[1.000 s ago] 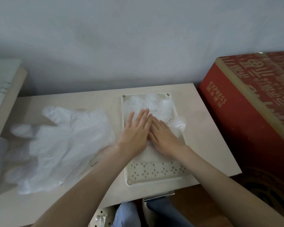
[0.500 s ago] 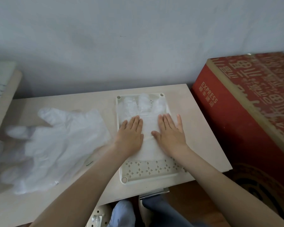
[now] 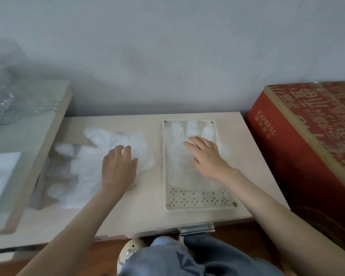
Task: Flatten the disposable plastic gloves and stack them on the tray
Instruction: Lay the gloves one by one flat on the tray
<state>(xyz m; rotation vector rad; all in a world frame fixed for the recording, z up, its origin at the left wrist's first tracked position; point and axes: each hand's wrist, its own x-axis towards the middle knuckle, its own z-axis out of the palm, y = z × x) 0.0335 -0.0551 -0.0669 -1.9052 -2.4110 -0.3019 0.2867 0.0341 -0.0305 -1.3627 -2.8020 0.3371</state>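
Note:
A cream perforated tray (image 3: 199, 203) lies on the right half of the pale table (image 3: 256, 168). A clear flattened glove (image 3: 176, 158) is spread on it, fingers pointing toward the wall. My right hand (image 3: 207, 156) lies flat on that glove, fingers relaxed. To the left of the tray sits a loose pile of crumpled white plastic gloves (image 3: 82, 168). My left hand (image 3: 118, 166) rests on the pile's right edge, with its fingertips bent down onto the plastic.
A large red cardboard box (image 3: 307, 140) marked EXPRESS stands against the table's right end. At the left, a raised board (image 3: 34, 140) carries plastic wrap and overlaps the table. A wall runs close behind. My knees show below the front edge.
My left hand left the tray and moved left onto the glove pile. My right hand slid toward the middle of the tray glove. The camera view shifted left.

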